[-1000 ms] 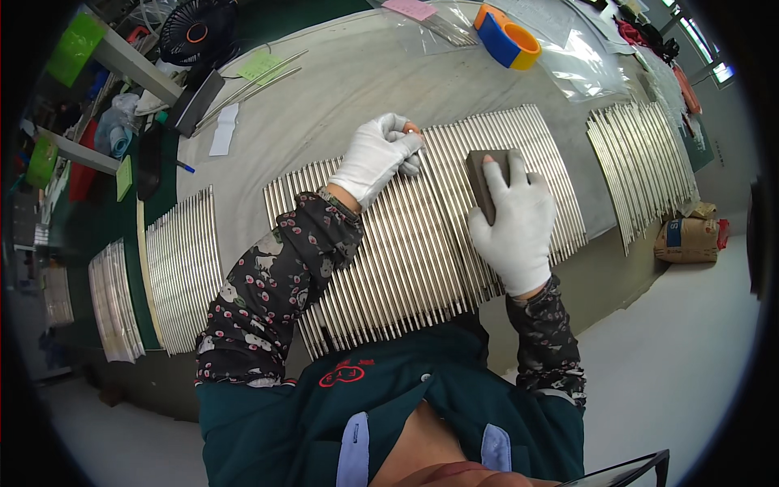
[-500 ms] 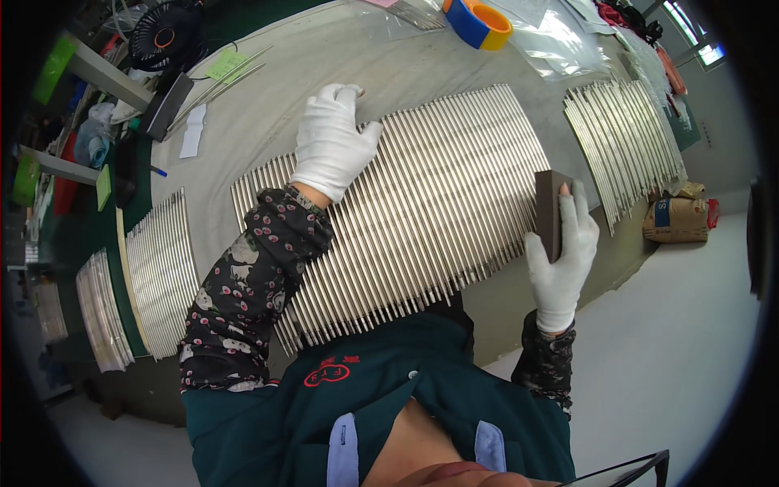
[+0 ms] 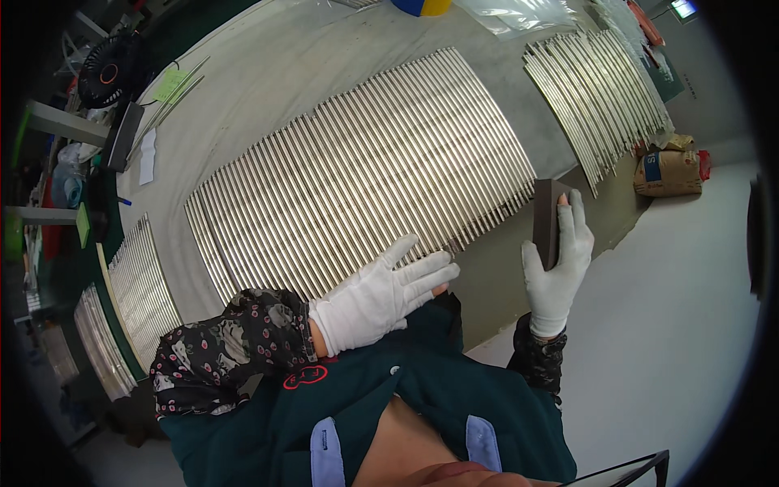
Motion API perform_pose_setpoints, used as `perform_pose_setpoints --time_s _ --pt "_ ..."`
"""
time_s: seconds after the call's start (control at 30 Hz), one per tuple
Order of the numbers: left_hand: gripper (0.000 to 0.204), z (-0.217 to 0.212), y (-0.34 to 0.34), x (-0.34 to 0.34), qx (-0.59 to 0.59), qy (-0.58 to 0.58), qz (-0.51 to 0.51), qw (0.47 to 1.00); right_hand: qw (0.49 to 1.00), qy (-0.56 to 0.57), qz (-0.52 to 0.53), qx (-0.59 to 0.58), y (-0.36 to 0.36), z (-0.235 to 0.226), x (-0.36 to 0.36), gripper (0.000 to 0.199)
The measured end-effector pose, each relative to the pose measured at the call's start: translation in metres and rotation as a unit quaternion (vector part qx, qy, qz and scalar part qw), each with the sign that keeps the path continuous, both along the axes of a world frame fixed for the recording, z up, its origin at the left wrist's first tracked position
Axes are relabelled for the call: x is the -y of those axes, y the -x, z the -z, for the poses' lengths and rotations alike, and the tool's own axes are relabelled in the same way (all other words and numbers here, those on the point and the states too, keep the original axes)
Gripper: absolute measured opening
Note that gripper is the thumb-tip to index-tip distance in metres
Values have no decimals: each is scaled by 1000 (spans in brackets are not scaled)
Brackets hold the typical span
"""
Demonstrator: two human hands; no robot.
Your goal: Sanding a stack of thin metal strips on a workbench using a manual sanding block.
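A wide row of thin shiny metal rods (image 3: 357, 170) lies side by side on the grey table (image 3: 268, 73). My left hand (image 3: 381, 296), in a white glove, hovers with fingers spread at the near edge of the rods, holding nothing. My right hand (image 3: 558, 264), also gloved, grips a dark rectangular block (image 3: 546, 221) upright, just off the table's near right edge and apart from the rods.
A second batch of rods (image 3: 596, 93) lies at the right, more (image 3: 142, 292) at the left. A black fan (image 3: 109, 69), papers and green notes sit at the far left. A brown sack (image 3: 669, 166) rests on the floor at the right.
My left hand has come off the rods' far side back to their near edge. My right hand with the block stays off the table's near right edge. The view has shifted.
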State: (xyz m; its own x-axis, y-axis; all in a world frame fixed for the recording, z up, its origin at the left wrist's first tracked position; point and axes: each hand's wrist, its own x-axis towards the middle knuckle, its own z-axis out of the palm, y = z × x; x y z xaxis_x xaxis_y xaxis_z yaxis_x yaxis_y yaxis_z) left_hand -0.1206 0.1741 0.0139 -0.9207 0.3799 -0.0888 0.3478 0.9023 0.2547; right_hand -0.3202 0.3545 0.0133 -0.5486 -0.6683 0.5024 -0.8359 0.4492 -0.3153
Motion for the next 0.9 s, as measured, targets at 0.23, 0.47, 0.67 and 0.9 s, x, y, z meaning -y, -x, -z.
perform_pose_setpoints --time_s 0.23,0.47,0.67,0.9 --pt "74 -11 6 8 43 -18 -10 999 999 -11 35 5 3 9 -8 74" --pt "84 -6 62 80 -119 -18 -90 989 999 13 44 17 -1 15 -12 71" --pt "77 11 97 95 -85 74 -93 989 998 5 58 18 0 16 -24 69" --pt "79 14 123 93 -107 72 -82 988 998 12 62 10 6 20 -30 72"
